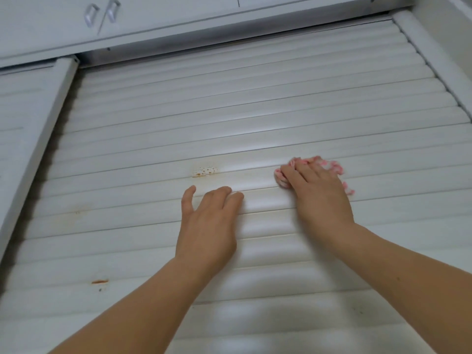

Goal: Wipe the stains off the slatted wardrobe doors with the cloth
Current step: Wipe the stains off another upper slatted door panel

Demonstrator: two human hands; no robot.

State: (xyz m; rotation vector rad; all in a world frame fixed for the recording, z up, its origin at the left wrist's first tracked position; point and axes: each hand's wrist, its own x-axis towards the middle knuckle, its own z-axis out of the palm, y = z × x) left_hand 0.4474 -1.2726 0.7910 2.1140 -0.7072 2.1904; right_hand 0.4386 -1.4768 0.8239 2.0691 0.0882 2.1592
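Right hand (319, 192) presses bunched cloth (332, 167) on door (255, 118), fingers curled over it | left hand (208, 221) flat, holding nothing, braces slats | speckled stain (205, 171) just left of cloth; rust streak (100, 281) lower left | advice: wipe along the slat toward the stain, firm pressure, keep door braced.

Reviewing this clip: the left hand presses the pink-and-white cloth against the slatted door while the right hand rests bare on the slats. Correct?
Not quite: the hands are swapped. In the head view the right hand presses the pink-and-white cloth against the slatted door, and the left hand rests bare on the slats.
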